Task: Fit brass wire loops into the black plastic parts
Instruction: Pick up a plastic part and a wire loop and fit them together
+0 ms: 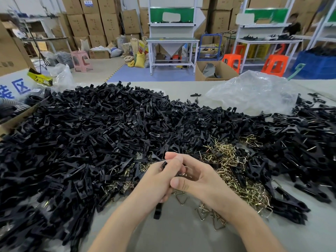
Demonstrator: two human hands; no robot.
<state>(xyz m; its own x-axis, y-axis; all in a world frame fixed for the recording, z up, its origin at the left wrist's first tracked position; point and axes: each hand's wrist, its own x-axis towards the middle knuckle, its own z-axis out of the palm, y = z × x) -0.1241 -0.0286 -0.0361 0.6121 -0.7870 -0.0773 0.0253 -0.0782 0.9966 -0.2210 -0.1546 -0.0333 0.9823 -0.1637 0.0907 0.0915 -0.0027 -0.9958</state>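
down by the near edge of the table (pixel 181 237) both hands are bunched up together, touching. the left hand (pixel 154 180) is wrapped round a black plastic part (pixel 157 210); its lower end pokes out under the fist, and the top end peeks out by the knuckles. the right hand (pixel 197 177) curls in from the other side with its thumb against the left fingers, gripping the same part. a glint of a brass wire loop (pixel 183 174) shows right between the two hands, against the part. can't tell which fingers actually hold it or whether it's seated.

just under the right wrist a few loose triangular loops (pixel 181 198) lie on the bare tabletop. past the right hand and off to its right is the heap of brass loops (pixel 227 160), mixed in with black pieces. the huge pile of black plastic parts (pixel 91 133) spreads left of the left hand and on beyond both hands, pretty much across the whole table.

further out, beyond the right hand, sits a crumpled clear plastic bag (pixel 254 91). far left there's a cardboard box (pixel 11 57). way past the table: a white workbench (pixel 172 40), orange stools (pixel 274 64), a pink stool (pixel 81 60), stacked cartons (pixel 94 20), and a person (pixel 292 24) at another bench.
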